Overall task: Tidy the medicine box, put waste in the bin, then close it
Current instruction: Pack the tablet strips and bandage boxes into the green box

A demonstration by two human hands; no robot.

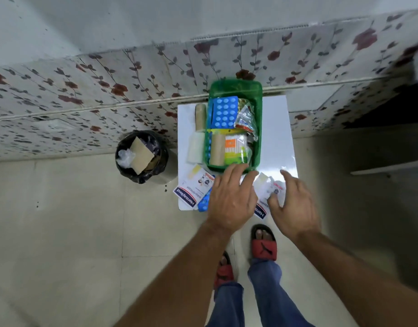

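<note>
A green medicine box stands open on a small white table, holding a blue pill strip, foil sachets, cotton buds and a bandage roll. Its lid leans up behind it. My left hand lies flat, fingers spread, at the box's near rim, over plaster packets. My right hand curls around crumpled white wrappers at the table's near right corner. Another bandage roll and a white gauze pack lie left of the box.
A black-lined bin with cardboard and plastic in it stands on the floor left of the table. A flowered wall runs behind. My feet in red sandals are just below the table's near edge.
</note>
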